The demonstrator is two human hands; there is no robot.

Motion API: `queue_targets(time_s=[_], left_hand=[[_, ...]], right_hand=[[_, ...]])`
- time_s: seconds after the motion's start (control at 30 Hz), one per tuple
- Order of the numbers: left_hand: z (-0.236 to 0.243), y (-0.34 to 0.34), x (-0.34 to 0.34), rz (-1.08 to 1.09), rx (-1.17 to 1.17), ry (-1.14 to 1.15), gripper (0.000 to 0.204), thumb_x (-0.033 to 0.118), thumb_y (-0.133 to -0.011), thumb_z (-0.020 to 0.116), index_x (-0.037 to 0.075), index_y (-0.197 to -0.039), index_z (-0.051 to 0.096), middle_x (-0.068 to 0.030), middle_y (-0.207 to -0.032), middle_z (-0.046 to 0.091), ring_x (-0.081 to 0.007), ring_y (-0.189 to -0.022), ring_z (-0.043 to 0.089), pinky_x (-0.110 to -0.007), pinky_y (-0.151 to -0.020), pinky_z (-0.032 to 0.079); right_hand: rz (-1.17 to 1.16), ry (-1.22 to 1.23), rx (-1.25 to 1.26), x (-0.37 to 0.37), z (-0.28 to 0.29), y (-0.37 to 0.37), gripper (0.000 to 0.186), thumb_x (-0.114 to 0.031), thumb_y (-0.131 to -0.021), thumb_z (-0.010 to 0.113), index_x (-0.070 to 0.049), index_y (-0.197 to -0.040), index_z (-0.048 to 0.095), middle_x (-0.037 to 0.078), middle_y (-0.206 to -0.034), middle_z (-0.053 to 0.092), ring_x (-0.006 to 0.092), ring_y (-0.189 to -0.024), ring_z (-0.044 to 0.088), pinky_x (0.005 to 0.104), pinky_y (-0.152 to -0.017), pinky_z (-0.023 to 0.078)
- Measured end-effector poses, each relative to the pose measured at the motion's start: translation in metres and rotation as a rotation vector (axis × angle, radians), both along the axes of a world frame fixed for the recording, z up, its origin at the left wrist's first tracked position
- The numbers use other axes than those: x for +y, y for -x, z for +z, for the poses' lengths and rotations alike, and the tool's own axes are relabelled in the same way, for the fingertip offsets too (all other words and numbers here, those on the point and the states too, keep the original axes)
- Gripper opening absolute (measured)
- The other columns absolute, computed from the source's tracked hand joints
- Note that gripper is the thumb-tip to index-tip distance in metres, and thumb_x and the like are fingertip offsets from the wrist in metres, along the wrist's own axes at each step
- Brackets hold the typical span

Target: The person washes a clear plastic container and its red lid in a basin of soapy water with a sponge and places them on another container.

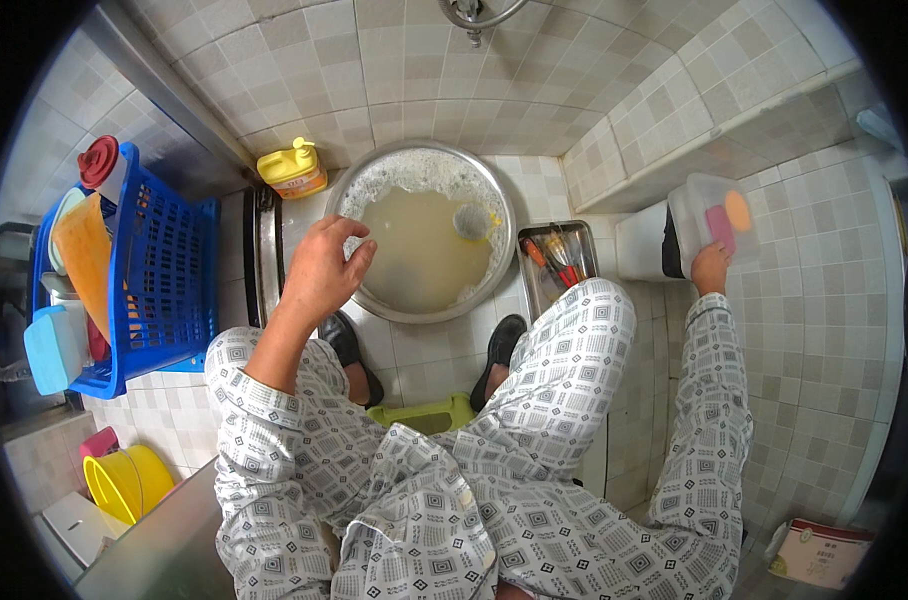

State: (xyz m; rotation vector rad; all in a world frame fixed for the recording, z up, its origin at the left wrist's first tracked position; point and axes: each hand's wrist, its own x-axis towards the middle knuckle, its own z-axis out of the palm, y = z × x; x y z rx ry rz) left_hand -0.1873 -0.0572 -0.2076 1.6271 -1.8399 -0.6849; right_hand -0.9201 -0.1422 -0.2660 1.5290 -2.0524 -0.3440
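My left hand (326, 262) hovers over the left rim of a metal basin (506, 262), with its fingers loosely bent, thumb apart and nothing held. Cloudy, greyish-brown water with white suds fills the basin. A rounded, pale mesh-like thing with a yellow edge (471, 222) floats near its right side. Far right, my right hand (712, 268) reaches to a translucent plastic box (696, 192), its closed fingers at the lower end of a flat pink sponge (720, 228). Beside that lies a rounded orange sponge (738, 210). The fingertips are partly hidden.
A metal tray (548, 292) with red-handled tools stands right of the basin, near a white bin (642, 243). Behind is a yellow pump bottle (292, 170). At left are a loaded blue basket (169, 270) and a yellow bucket (129, 482). A metal tap (474, 20) overhangs.
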Motion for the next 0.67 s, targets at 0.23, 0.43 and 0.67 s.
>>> queue_targets(time_s=[0.23,0.43,0.67], left_hand=[[-0.001,-0.020,0.016,0.053,-0.108,-0.015,0.023,0.017,-0.088,0.074,0.000,-0.102,0.072,-0.0163,-0.099,0.068,-0.0326,-0.081,0.067,-0.043,-0.077,0.054],[-0.016,-0.013,0.004,-0.024,-0.144,0.056,0.029,0.024,-0.087,0.075,0.002,-0.105,0.072,-0.0186,-0.103,0.067,-0.0380,-0.101,0.065,-0.046,-0.091,0.054],[-0.008,-0.009,0.013,-0.087,-0.223,-0.064,0.036,0.027,-0.086,0.076,0.003,-0.112,0.072,-0.0204,-0.116,0.065,-0.0394,-0.112,0.064,-0.045,-0.097,0.053]], right_hand=[[0.131,-0.176,0.150,-0.007,-0.033,-0.047,0.033,-0.013,-0.091,0.053,0.007,-0.116,0.061,0.027,-0.118,0.062,0.0452,-0.115,0.059,0.0563,-0.109,0.039],[0.097,-0.186,0.336,-0.008,-0.012,0.011,0.033,-0.024,-0.097,0.055,0.003,-0.108,0.069,0.025,-0.112,0.067,0.0395,-0.106,0.064,0.0523,-0.095,0.049],[0.191,0.128,-0.366,0.031,-0.024,-0.048,0.070,-0.032,-0.091,0.072,0.005,-0.145,0.048,0.029,-0.158,0.035,0.0463,-0.137,0.045,0.0663,-0.111,0.035]])
